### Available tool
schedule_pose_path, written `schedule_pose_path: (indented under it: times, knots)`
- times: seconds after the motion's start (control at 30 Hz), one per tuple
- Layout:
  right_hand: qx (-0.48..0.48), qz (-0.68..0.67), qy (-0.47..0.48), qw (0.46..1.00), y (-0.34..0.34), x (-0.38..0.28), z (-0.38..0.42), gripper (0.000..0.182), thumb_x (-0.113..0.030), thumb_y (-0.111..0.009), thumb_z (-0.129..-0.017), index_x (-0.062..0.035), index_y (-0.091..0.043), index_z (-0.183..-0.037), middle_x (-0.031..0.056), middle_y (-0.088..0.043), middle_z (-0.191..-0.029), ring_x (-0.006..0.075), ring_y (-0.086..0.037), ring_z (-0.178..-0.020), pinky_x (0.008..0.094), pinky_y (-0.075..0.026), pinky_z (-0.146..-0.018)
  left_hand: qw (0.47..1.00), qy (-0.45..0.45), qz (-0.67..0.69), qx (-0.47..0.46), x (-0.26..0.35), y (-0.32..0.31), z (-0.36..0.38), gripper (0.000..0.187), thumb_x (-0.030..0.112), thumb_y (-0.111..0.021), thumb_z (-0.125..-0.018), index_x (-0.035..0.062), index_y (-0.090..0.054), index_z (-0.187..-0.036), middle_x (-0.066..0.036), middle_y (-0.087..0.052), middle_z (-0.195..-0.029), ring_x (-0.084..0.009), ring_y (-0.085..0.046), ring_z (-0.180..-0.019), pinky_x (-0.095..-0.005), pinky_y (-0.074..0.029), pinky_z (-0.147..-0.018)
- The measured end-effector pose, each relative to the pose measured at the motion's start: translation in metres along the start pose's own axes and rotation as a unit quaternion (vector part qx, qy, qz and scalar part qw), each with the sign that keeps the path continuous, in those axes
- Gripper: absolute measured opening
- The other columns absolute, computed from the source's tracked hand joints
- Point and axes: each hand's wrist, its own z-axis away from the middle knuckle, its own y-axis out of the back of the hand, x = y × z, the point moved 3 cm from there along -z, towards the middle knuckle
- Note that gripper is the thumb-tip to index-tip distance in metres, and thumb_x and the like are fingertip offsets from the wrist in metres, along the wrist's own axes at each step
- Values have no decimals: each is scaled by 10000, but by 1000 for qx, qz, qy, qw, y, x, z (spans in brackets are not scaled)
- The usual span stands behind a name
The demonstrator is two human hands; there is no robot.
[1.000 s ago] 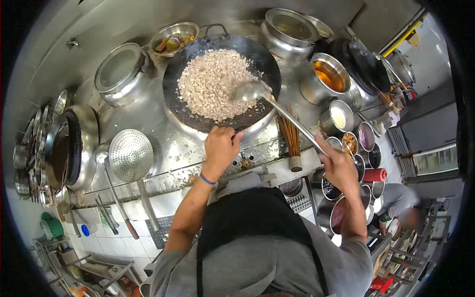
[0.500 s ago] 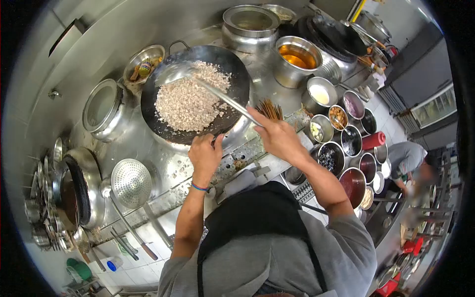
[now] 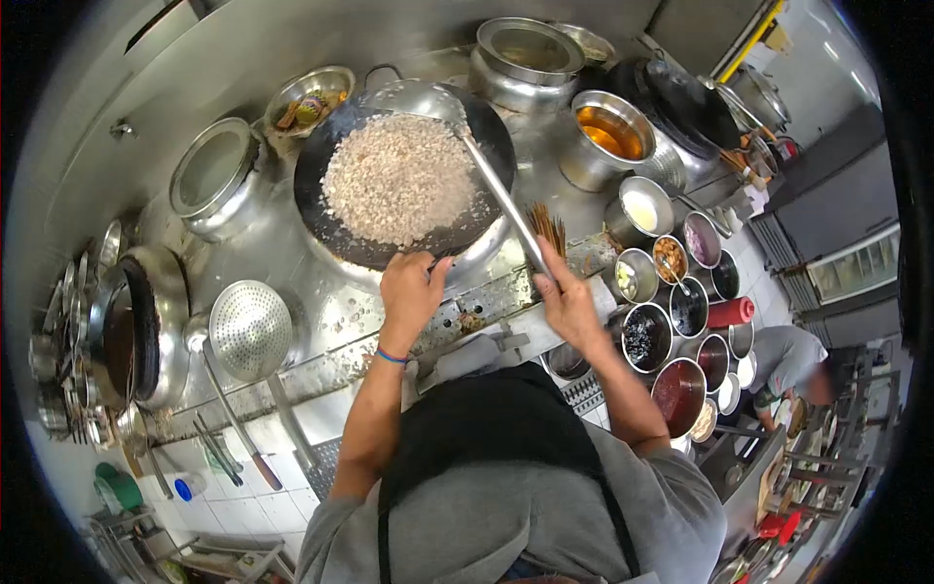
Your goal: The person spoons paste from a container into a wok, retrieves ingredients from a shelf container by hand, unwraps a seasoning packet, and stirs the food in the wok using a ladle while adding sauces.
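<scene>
Chopped pale food (image 3: 397, 180) lying inside the wok (image 3: 309, 190); the left hand (image 3: 411, 297) grips the near edge, presumably for steadiness, while the right hand (image 3: 569, 310) clasps the ladle (image 3: 498, 188) by its handle end, probably for reach

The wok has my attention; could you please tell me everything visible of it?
The wok is wide, round, dark and metal-looking, with a loop handle on its far side. It sits open side up on the metal worktop, holding pale chopped food. The left hand's grip is closed at its near edge; a long-handled metal utensil reaches its far side.
</scene>
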Motion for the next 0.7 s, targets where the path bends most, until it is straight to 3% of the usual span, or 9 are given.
schedule_pose_path:
  times: [0.1, 0.17, 0.27, 0.3, 0.4, 0.43, 0.53, 0.57, 0.7]
  knots:
    - [-10, -22, -23, 999, -62, 51, 12, 520, -96, -597, -1019, -107, -471, -1523, 269, -647, -1309, 286, -688, -1156, 349, -526, -942, 1000, 15, 13, 19, 2, -2, -1, 424, 328, -742, -900, 16, -607, -645, -187, -609, -677, -398, -582, -682, -494, -440, -625]
    - [4, -30, 52, 998, -82, 57, 12, 527, -94, -583, -1026, -115, -456, -1537, 252, -684, -1262, 248, -706, -1089, 338, -530, -905, 1000, 16, 6, 11, 4, -2, 0, 429, 335, -739, -900, 18, -605, -644, -186, -609, -679, -398, -583, -676, -496, -440, -619]
    - [-35, -32, -25, 999, -55, 38, 20, 564, -107, -558, -1023, -147, -413, -1566, 287, -680, -959, 252, -669, -686, 372, -528, -677, 1000, -1, 8, 17, 6, 4, -3, 433, 340, -737, -898, 21, -600, -639, -182, -610, -679, -396, -584, -664, -497, -442, -610]
    - [-16, -50, 11, 999, -43, 24, 22, 552, -102, -560, -1023, -98, -416, -1556, 277, -684, -969, 226, -655, -696, 370, -528, -682, 1000, -6, 11, 23, 6, 5, -4, 434, 341, -737, -897, 22, -598, -637, -180, -611, -678, -395, -584, -660, -497, -443, -607]
    - [22, -63, 33, 997, -27, 3, 28, 555, -100, -569, -1019, -84, -418, -1553, 297, -684, -996, 201, -626, -663, 377, -527, -665, 1000, -17, 6, 21, 3, 4, -3, 434, 340, -739, -893, 24, -594, -632, -175, -611, -674, -391, -587, -656, -496, -446, -602]
    - [0, -62, -21, 998, -29, 4, 31, 547, -94, -558, -1027, -63, -411, -1554, 296, -685, -1153, 230, -695, -885, 356, -538, -821, 1000, -10, 2, 17, 3, 4, -3, 432, 343, -737, -894, 23, -600, -637, -175, -610, -672, -389, -595, -666, -493, -452, -607]
    - [19, -77, 35, 996, -86, 71, 36, 525, -94, -528, -1045, -28, -403, -1550, 268, -611, -1381, 265, -623, -1234, 337, -458, -1035, 1000, 12, -10, -7, 3, 4, -2, 426, 352, -729, -895, 34, -598, -645, -172, -628, -701, -388, -617, -710, -494, -472, -633]
    - [-50, -139, -44, 988, -94, 71, 35, 501, -107, -500, -1063, -2, -403, -1543, 238, -515, -1510, 275, -447, -1441, 329, -343, -1152, 1000, 12, -12, -8, 1, 2, 0, 427, 354, -728, -896, 34, -597, -645, -172, -629, -701, -388, -618, -710, -494, -472, -634]
    - [-27, -159, -90, 983, -86, 49, 54, 508, -129, -492, -1073, -15, -390, -1557, 217, -579, -1425, 243, -552, -1289, 317, -416, -1065, 1000, -14, -10, -1, -4, -1, -2, 427, 361, -721, -906, 31, -608, -660, -176, -618, -690, -396, -605, -685, -503, -458, -619]
